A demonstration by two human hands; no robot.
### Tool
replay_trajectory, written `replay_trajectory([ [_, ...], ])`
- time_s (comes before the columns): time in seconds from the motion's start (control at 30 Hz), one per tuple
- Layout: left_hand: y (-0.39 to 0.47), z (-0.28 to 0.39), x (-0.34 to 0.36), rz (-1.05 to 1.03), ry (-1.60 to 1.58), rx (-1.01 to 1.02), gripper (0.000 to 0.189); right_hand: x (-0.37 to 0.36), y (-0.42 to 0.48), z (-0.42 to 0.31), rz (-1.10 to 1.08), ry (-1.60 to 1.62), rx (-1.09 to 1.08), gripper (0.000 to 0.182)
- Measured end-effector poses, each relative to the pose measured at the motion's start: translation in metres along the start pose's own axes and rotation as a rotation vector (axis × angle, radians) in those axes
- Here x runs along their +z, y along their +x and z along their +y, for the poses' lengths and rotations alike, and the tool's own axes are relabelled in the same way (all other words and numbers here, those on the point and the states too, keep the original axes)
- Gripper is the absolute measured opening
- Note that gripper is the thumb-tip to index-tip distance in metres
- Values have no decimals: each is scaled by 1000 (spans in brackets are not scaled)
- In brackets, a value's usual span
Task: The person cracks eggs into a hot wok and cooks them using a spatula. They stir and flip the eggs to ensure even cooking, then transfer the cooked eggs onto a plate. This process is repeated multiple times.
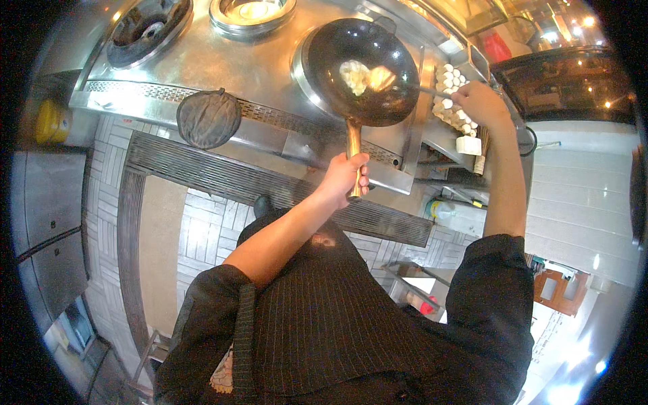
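Note:
My left hand (346,178) grips the handle (354,139) of a dark wok (334,50), which sits tilted over a burner ring at the right of the steel range. In the wok lie a pale, egg-like piece of food (355,76) and, touching it on the right, a golden-brown spot that may be food or a ladle's bowl. My right hand (481,103) is closed around a thin metal utensil handle (430,91) that reaches over the wok's right rim. The utensil's far end is hard to make out.
Eggs in a carton tray (448,81) stand right of the wok, with a white block-shaped container (469,145) below them. Two more burners (152,33) are at the upper left. A dark round cloth-covered thing (208,119) hangs over the range's front edge. A ribbed floor grating (202,164) runs before the range.

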State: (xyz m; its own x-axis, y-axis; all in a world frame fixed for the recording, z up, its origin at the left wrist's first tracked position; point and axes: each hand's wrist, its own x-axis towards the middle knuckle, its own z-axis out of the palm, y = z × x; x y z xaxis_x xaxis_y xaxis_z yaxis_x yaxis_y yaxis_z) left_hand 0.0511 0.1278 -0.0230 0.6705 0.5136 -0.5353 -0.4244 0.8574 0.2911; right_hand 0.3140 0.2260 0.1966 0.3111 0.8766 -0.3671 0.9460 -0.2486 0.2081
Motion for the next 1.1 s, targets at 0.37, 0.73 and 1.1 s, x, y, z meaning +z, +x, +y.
replay_trajectory([
  [0.37, 0, 0, -6, 3, -3, 11, 15, 37, 13, 19, 25, 22, -21, 43],
  [0.73, -4, 0, -4, -30, -63, -22, 12, 60, 53, 21, 280, 29, -173, 38],
  [1.1, -5, -5, -3, 3, -14, -23, 12, 55, 1, 40, 2, 22, -70, 39],
])
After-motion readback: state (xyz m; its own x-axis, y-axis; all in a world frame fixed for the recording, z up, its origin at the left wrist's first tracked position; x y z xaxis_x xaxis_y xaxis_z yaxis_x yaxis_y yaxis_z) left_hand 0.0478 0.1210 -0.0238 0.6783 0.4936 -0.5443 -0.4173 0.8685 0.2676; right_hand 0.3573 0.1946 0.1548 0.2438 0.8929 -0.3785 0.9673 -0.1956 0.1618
